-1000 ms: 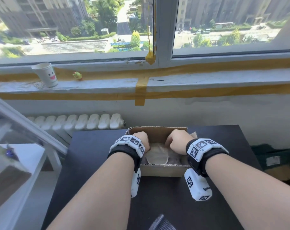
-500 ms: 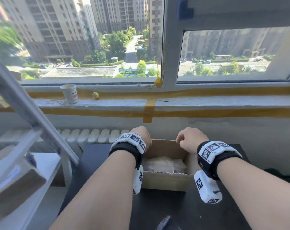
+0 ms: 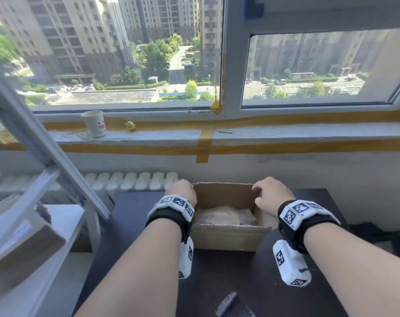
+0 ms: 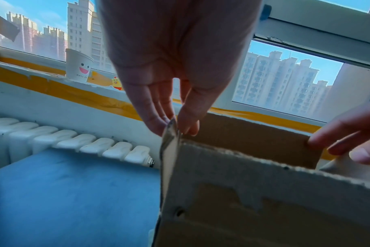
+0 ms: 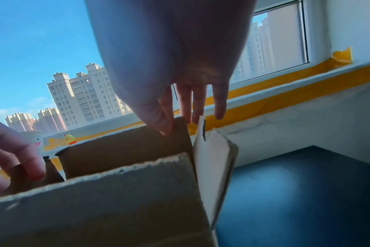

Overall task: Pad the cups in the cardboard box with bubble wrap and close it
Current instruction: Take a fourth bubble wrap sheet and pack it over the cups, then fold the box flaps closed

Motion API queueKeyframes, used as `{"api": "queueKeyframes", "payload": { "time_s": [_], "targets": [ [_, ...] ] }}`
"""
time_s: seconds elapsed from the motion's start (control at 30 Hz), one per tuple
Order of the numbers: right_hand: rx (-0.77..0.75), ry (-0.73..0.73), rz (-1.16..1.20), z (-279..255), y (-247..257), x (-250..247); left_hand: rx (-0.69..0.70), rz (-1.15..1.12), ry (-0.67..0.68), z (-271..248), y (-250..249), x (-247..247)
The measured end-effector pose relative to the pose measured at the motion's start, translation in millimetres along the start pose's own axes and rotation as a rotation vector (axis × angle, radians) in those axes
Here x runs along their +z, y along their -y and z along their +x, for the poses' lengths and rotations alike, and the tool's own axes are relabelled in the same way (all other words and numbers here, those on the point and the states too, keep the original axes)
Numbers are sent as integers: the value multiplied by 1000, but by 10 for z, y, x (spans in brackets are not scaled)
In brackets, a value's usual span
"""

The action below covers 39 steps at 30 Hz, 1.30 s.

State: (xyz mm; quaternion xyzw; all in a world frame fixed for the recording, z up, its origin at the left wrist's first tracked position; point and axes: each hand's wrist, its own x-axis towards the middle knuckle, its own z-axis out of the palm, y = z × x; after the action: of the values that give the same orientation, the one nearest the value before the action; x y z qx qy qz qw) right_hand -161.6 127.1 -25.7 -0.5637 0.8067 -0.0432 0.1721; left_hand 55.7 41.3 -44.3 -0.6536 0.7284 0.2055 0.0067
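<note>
**Two hands hold the far flap of an open cardboard box on a dark table by a window**

A brown cardboard box (image 3: 226, 234) sits open on a dark table (image 3: 135, 227), close to the wall under a window. Inside it lies crinkled, clear bubble wrap (image 3: 221, 215), covering the bottom; the cups under it cannot be made out.

The far flap (image 3: 224, 194) of the box stands upright. The left hand (image 3: 181, 193) is at the flap's left corner. In the left wrist view, its thumb and fingers (image 4: 152, 115) point down and pinch a thin upright cardboard edge between them at that corner. The right hand (image 3: 271, 194) is at the flap's right corner. In the right wrist view, its thumb lies on the inner brown face of the flap and its fingers reach down behind, beside the pale side flap (image 5: 213, 153), so the hand pinches the flap's top edge. The near wall of the box shows a torn, ragged upper edge.

Both wrists wear black bands carrying white blocks with black square markers.

On the windowsill (image 3: 286, 133) at the far left stands a white paper cup (image 3: 95, 123) with a smiling face, and just to its right a small yellow chick toy (image 3: 130, 125). Yellow tape runs along the sill. A white radiator (image 3: 135, 181) sits below, left of the box. A white shelf unit (image 3: 57, 225) stands at the left of the table. Tall apartment blocks and trees show outside.
</note>
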Motion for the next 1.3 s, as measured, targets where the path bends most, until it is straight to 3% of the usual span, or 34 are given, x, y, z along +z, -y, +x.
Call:
{"api": "queueKeyframes", "payload": {
  "time_s": [0.2, 0.43, 0.73, 1.13, 1.3],
  "targets": [
    [47, -10, 86, 17, -21, 117, -13, 39, -20, -47, -24, -12],
    [2, -20, 51, 50, -18, 131, -53, 31, -27, -137, -2, -65],
    [-76, 45, -90, 57, -10, 118, 44, -289, 146, -244, -41, 45],
    [-83, 47, -91, 37, -62, 211, 40, -4, 218, -172, 46, 187],
    [-89, -27, 47, 31, -80, 149, 36, 31, 230, -166, 54, 221]
  ]
}}
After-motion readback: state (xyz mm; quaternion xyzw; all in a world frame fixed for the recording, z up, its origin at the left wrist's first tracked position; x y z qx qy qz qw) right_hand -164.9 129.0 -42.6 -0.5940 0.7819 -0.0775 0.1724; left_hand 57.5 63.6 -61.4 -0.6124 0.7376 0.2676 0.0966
